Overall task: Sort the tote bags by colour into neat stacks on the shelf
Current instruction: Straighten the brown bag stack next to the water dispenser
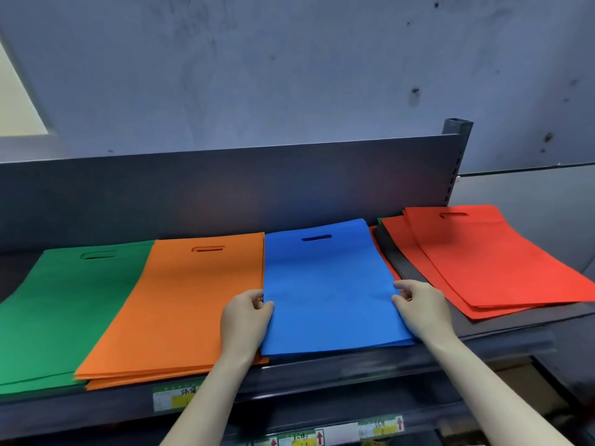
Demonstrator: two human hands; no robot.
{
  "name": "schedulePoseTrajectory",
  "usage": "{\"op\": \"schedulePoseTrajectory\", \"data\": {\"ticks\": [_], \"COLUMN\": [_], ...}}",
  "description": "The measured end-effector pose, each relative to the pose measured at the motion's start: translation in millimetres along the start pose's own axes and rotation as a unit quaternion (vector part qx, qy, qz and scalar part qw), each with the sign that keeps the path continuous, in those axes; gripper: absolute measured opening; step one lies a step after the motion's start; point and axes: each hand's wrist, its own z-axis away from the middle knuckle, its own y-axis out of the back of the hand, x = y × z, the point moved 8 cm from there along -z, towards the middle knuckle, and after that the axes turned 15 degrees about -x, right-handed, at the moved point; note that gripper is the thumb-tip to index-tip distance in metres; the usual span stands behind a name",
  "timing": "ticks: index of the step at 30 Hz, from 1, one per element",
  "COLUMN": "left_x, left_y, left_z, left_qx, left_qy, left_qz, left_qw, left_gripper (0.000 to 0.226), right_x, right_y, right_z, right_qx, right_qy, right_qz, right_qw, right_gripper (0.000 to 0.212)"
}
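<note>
Flat tote bags lie in stacks along a dark shelf (322, 371). A green stack (64, 304) is at the far left, an orange stack (180, 304) beside it, and a blue stack (328, 288) in the middle. My left hand (246, 317) grips the blue stack's left edge, thumb on top. My right hand (421, 309) grips its right edge the same way. At the right, red bags (483, 259) lie fanned over black bags (396, 255), unsorted, with a sliver of green at the back.
The shelf's grey back panel (225, 188) rises behind the stacks, with an upright post (455, 156) at its right end. A price label (175, 397) is stuck on the shelf's front edge. More labels (322, 437) mark a lower shelf.
</note>
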Motion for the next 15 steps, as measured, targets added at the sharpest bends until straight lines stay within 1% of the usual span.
{"op": "schedulePoseTrajectory", "data": {"ticks": [2,8,12,14,15], "left_x": [0.4,4.2,9.5,12.9,14.0], "left_y": [-1.5,0.0,0.6,-0.1,-0.6], "left_z": [2.6,10.0,16.1,16.8,16.7], "left_qx": [0.018,0.067,0.098,0.100,0.099], "left_qy": [-0.004,0.002,0.005,-0.003,-0.003], "left_qz": [-0.033,-0.080,-0.116,-0.134,-0.143], "left_qw": [0.999,0.995,0.988,0.986,0.985], "left_gripper": [0.015,0.011,0.026,0.026,0.026], "right_x": [0.2,0.1,-2.8,-2.0,-0.8], "right_y": [-1.8,-5.7,-8.1,-10.1,-9.0], "right_z": [0.2,3.9,5.7,1.6,-0.3], "right_qx": [-0.003,0.000,0.009,-0.015,-0.035], "right_qy": [-0.002,-0.004,0.003,0.005,0.006], "right_qz": [0.011,0.037,0.058,0.060,0.046], "right_qw": [1.000,0.999,0.998,0.998,0.998], "right_gripper": [0.032,0.032,0.025,0.027,0.031]}}
